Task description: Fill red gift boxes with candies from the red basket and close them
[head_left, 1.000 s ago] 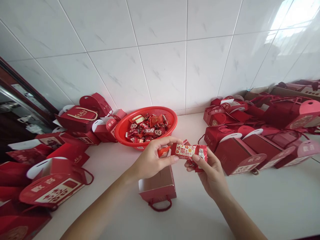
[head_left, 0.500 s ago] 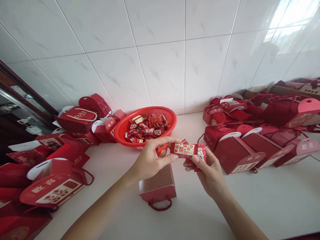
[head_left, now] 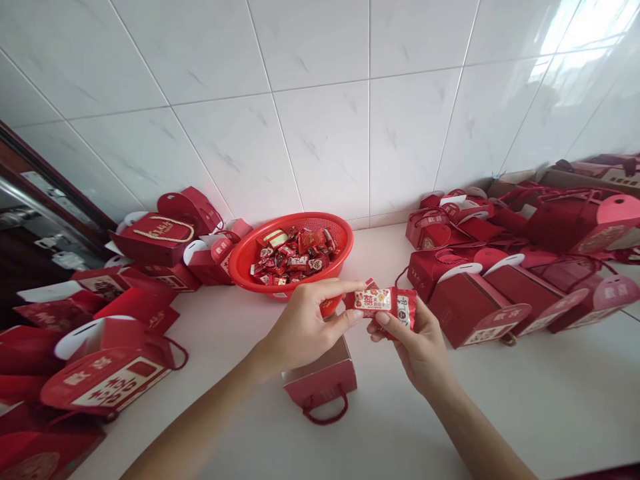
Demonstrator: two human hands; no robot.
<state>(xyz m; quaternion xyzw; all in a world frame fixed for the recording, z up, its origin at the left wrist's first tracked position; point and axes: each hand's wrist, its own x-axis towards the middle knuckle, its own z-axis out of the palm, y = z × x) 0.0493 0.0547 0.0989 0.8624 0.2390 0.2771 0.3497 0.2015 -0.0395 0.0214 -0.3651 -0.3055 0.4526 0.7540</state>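
Several red wrapped candies (head_left: 374, 300) are held between my hands, above the counter. My right hand (head_left: 417, 340) is closed around their right end, thumb on top. My left hand (head_left: 310, 320) pinches the left end of the front candy, and an orange-red wrapper shows behind its fingers. Just below stands a small red gift box (head_left: 325, 383) with its top open and a cord handle hanging toward me; my left hand hides part of it. Behind my hands, a red plastic basket (head_left: 345, 243) contains many wrapped candies (head_left: 295, 257).
On the left, red gift boxes (head_left: 107, 373) crowd the white counter (head_left: 240, 427). More boxes (head_left: 480, 300) stand in rows on the right, with a pile behind them. A tiled wall (head_left: 320, 147) closes off the back.
Both hands and the candies have shifted slightly to the right. The front candy has turned a little, showing more of its right end. The small box has moved slightly right.
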